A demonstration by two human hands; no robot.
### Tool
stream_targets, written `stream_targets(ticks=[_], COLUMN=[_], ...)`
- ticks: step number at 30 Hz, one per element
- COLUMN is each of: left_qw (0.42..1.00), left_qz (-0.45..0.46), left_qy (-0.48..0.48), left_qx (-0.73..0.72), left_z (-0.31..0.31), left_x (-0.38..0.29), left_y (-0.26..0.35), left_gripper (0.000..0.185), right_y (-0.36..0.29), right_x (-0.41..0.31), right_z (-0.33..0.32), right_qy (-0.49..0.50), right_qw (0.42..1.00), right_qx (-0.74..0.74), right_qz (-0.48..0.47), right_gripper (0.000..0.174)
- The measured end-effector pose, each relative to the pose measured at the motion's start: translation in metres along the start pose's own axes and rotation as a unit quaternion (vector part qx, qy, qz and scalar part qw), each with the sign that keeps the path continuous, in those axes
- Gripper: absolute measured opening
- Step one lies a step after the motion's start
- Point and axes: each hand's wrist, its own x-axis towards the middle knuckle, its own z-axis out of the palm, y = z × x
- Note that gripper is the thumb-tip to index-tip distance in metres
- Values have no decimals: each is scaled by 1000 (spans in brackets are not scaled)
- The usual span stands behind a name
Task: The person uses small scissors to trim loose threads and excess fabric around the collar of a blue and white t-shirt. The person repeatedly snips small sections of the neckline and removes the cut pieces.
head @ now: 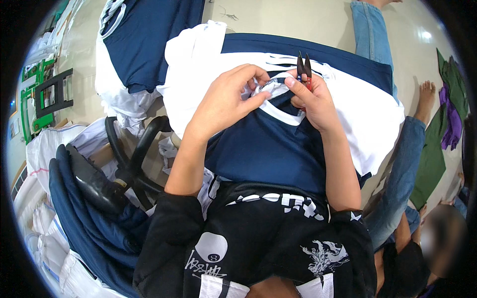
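Note:
A navy shirt point(268, 149) with white sleeves and a white neckband point(280, 113) is spread over the lap in front of me. My left hand point(238, 91) pinches the edge of the neckband between thumb and fingers, where dark stitching shows on the inside. My right hand point(315, 95) has its thumb and fingers on the other side of the same neckband. Tucked in that hand is a pair of thread snips point(304, 69) with dark blades and red on the handle; the blades point away from me, their tips apart.
More navy and white garments point(145, 44) lie at the upper left. A black chair base point(130, 171) with navy cloth point(78, 223) stands at left, near white sacks point(48, 149). Another person in jeans point(400, 178) sits close on the right, beside green cloth point(428, 175).

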Motion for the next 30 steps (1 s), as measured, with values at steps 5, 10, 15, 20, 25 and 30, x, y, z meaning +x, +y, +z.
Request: stream_targets(ticks=[5,10,15,20,25,30], left_qw=[998,996,942,894,880,875], left_qz=[-56,-72,-22,-83,-105,-97], left_qy=[10,-6,63,48,58,69], left_qx=[2,-54,-330,-437,-460,-470], left_z=[1,2,26,21,18,19], left_x=[-11,-14,-9,-8,-10,-10], left_y=[-3,-3,-15,-9,-8,-8], left_gripper=[26,27,31,39,40,44], right_y=[-2,-4,-3,-5,-18,-12], right_x=[-1,-2,0,-2,-13,-13], right_z=[5,7,6,13,35,41], right_qy=[21,29,15,62,128,81], right_qw=[999,999,997,972,906,882], right_qx=[-24,-44,-69,-205,-328,-338], right_qz=[11,-9,-22,-94,-234,-318], right_gripper=[15,15,14,16,21,25])
